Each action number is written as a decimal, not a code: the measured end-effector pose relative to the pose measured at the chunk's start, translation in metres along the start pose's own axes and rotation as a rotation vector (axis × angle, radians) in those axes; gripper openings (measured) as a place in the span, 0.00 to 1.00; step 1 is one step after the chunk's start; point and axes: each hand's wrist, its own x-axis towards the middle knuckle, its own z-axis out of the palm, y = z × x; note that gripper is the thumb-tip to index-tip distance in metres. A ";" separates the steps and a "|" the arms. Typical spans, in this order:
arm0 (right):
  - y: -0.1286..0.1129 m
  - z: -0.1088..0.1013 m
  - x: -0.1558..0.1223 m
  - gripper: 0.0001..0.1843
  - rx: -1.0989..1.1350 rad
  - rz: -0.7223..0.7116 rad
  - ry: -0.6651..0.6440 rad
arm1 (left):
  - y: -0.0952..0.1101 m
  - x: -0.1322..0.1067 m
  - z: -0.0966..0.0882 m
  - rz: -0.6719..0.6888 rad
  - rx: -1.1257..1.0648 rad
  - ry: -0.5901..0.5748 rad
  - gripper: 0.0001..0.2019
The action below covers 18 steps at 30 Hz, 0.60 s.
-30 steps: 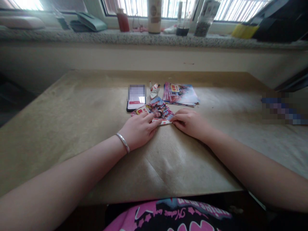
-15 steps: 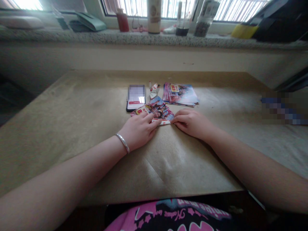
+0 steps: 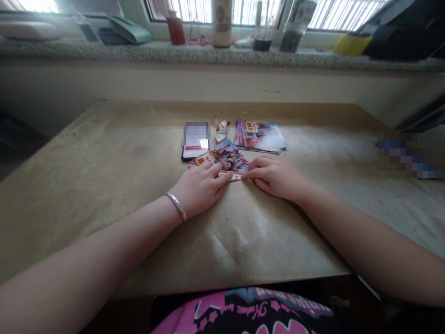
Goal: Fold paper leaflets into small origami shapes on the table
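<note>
A colourful printed flyer (image 3: 227, 157), folded to a triangle-like shape, lies on the table in front of me. White strips with red print show along its near edge. My left hand (image 3: 202, 185) rests on its left part, fingers stretched and lying flat. At the right corner, my right hand (image 3: 273, 176) has its index finger on the near folded edge. Its other fingers are curled, closed about that corner; the thumb is mostly hidden. Just behind the flyer stands a small folded paper figure (image 3: 221, 130). A phone (image 3: 196, 150) lies to its left.
A stack of similar flyers (image 3: 266, 137) lies behind my right hand. The table (image 3: 121, 162) has a brownish cover and meets a wall at the back. Bottles, a red container (image 3: 175, 30) and other items line the stone windowsill (image 3: 156, 53). A blurred patch is at far right.
My right index finger has slid a little leftward along the near folded edge of the flyer. My left hand stays in place on the flyer.
</note>
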 end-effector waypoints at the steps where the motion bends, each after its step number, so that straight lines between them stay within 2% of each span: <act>1: 0.001 0.000 -0.001 0.15 0.007 -0.004 0.005 | 0.000 0.000 0.000 0.000 -0.002 0.000 0.17; 7: 0.003 -0.002 -0.001 0.14 -0.007 -0.030 -0.006 | 0.000 0.001 0.000 0.010 0.003 -0.003 0.18; 18: 0.006 -0.012 -0.004 0.14 -0.109 0.022 -0.067 | 0.000 0.001 0.001 0.001 -0.015 -0.026 0.18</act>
